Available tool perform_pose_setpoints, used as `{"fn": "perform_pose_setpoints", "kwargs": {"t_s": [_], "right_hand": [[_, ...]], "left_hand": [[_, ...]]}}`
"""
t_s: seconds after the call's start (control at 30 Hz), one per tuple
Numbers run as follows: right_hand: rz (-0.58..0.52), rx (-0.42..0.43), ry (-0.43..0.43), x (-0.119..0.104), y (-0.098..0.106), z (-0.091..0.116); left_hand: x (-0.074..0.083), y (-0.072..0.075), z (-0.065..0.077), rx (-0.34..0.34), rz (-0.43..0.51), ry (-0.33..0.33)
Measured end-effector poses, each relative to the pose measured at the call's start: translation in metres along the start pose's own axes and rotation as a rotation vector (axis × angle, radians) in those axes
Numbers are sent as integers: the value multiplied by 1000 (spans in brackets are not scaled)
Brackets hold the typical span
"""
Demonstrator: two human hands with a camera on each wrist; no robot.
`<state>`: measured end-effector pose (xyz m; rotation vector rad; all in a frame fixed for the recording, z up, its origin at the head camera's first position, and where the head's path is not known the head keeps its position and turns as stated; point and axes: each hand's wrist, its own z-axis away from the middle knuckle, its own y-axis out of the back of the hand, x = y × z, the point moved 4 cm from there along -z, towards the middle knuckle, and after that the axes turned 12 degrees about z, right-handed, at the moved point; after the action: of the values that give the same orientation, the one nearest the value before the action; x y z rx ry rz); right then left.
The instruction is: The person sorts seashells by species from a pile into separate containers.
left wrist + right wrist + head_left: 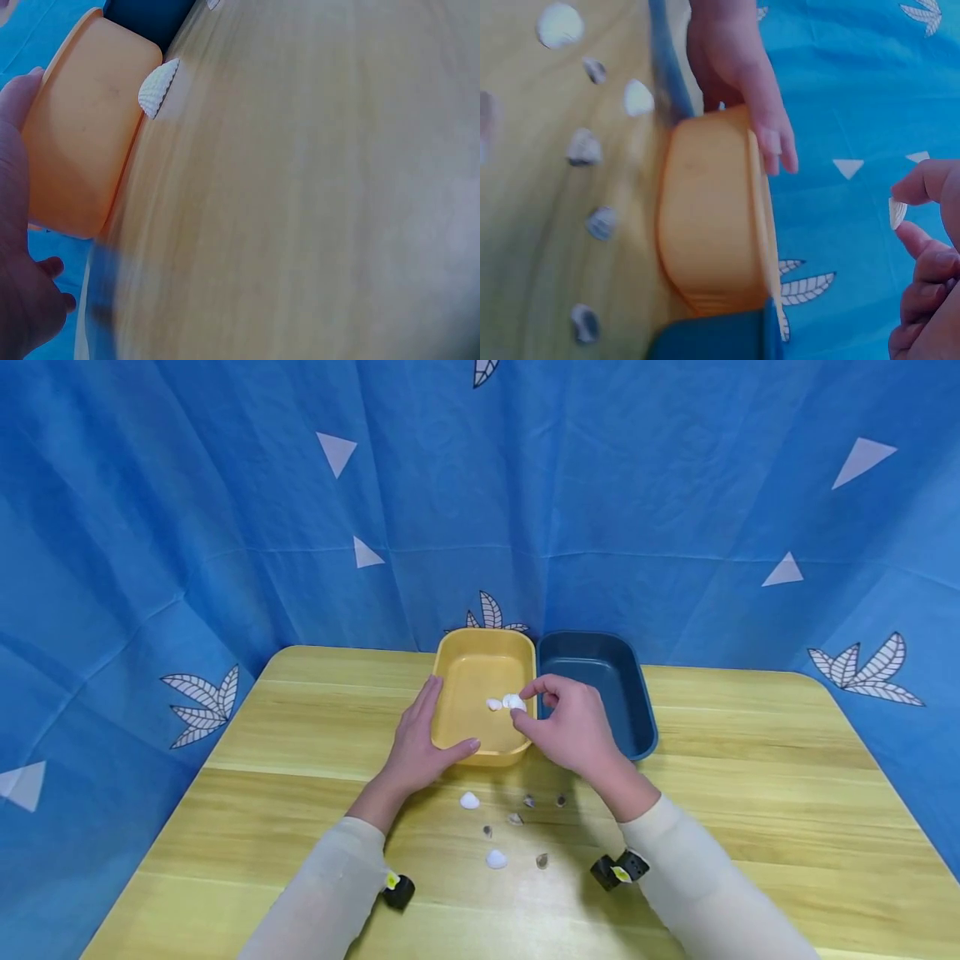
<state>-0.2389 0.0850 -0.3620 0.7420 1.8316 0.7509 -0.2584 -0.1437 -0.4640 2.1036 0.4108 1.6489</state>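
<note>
My right hand is over the right side of the yellow tray, pinching a white seashell between thumb and index finger. Inside the tray, a small white shell lies to the left of the pinched one. My left hand rests against the tray's left front corner, its fingers straight along the left side and its thumb across the front rim. In the left wrist view, a ribbed white shell lies on the table near the tray's wall.
A dark blue tray stands against the yellow tray's right side. In front of them on the wooden table lie two white shells, one being the nearer shell, and several small dark shells. A blue curtain hangs behind.
</note>
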Motion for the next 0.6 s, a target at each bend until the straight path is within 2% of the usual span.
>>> {"fn": "perform_pose_setpoints", "kwargs": {"t_s": [0.27, 0.6], "right_hand": [[1, -3, -21, -1, -5, -22], [13, -29, -34, 1, -30, -45]], "left_hand": [[-1, 0, 0, -1, -6, -5], [0, 1, -1, -5, -5, -12]]}}
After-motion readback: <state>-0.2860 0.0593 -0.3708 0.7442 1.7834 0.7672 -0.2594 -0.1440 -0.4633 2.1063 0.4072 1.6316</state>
